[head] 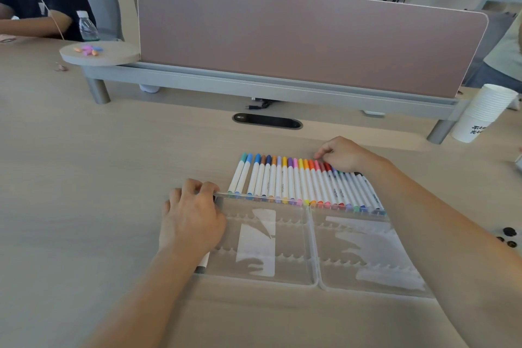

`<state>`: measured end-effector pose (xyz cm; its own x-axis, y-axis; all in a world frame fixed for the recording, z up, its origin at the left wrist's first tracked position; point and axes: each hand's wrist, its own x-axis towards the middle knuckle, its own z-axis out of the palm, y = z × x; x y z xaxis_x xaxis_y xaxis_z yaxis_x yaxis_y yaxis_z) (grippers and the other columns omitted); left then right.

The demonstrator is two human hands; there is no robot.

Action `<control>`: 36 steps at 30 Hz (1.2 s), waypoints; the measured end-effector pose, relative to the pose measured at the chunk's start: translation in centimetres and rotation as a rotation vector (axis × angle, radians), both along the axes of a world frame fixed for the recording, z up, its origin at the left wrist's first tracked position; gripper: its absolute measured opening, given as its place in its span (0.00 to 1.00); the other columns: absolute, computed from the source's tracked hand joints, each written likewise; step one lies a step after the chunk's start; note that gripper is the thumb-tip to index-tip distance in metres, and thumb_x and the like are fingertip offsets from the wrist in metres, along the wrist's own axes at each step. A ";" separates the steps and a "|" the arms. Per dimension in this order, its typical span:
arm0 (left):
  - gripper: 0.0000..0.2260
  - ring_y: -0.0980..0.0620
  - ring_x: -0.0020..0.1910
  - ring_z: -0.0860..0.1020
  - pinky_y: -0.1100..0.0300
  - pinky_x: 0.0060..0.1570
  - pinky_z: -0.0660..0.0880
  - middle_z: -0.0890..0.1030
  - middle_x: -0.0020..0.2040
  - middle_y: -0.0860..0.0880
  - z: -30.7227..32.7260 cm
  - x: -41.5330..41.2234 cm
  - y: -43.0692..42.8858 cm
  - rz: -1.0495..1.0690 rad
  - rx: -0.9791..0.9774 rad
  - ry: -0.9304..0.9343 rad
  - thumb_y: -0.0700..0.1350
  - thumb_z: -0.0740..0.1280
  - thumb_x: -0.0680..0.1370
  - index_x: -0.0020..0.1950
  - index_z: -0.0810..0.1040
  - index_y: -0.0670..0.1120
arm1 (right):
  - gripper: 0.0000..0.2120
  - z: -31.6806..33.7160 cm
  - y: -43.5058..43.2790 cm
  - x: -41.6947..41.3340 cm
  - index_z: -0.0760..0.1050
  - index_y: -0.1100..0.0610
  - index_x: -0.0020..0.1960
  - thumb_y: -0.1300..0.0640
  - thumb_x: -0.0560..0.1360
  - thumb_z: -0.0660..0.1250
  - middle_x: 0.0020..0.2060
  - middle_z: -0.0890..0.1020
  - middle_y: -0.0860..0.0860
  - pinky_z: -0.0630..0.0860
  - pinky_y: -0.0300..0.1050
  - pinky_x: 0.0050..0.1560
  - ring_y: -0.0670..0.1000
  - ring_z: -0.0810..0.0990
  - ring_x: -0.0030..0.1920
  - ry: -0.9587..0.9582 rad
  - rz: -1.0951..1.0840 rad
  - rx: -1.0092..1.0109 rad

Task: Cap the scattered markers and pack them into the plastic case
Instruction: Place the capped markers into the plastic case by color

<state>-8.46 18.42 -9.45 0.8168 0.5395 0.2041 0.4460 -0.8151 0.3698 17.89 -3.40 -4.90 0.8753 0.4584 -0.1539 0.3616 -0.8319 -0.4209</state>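
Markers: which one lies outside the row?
The marker lying along the left edge of the case, mostly hidden under the left hand; only its white barrel and dark end show. The others lie side by side in the row.

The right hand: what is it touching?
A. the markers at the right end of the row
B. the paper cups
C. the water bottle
A: the right hand has its fingers on the caps at the right end of the row of markers.
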 end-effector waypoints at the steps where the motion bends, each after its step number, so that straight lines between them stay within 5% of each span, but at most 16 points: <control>1: 0.18 0.44 0.60 0.69 0.50 0.62 0.66 0.71 0.63 0.50 0.0 0.0 0.0 -0.002 0.003 -0.002 0.42 0.58 0.77 0.66 0.73 0.53 | 0.18 0.1 0.3 -0.2 0.81 0.47 0.49 0.64 0.79 0.57 0.58 0.82 0.50 0.72 0.47 0.62 0.51 0.77 0.58 -0.007 0.004 -0.008; 9: 0.18 0.44 0.60 0.69 0.50 0.62 0.67 0.71 0.62 0.50 0.0 0.0 0.0 -0.002 -0.004 -0.004 0.43 0.57 0.77 0.66 0.73 0.53 | 0.19 0.0 3.6 -1.3 0.79 0.51 0.61 0.64 0.80 0.55 0.65 0.78 0.49 0.70 0.47 0.66 0.51 0.74 0.65 -0.017 0.089 -0.003; 28: 0.15 0.41 0.58 0.69 0.51 0.59 0.66 0.73 0.61 0.48 0.0 0.8 -0.1 -0.007 -0.053 -0.064 0.43 0.59 0.78 0.63 0.76 0.51 | 0.21 0.0 6.1 -2.4 0.74 0.53 0.69 0.66 0.80 0.54 0.68 0.75 0.50 0.66 0.44 0.67 0.50 0.72 0.68 -0.042 0.148 0.049; 36: 0.18 0.39 0.56 0.72 0.48 0.58 0.69 0.76 0.61 0.43 -0.3 1.1 0.3 0.001 -0.156 -0.143 0.39 0.61 0.76 0.66 0.74 0.47 | 0.19 1.4 -2.1 0.2 0.79 0.54 0.61 0.67 0.79 0.55 0.65 0.77 0.51 0.67 0.46 0.70 0.52 0.73 0.67 -0.074 -0.036 0.049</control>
<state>-7.35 18.76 -9.73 0.7852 0.5742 0.2319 0.3802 -0.7426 0.5514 18.07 -5.51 -3.51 0.8997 0.4314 -0.0665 0.3630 -0.8240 -0.4350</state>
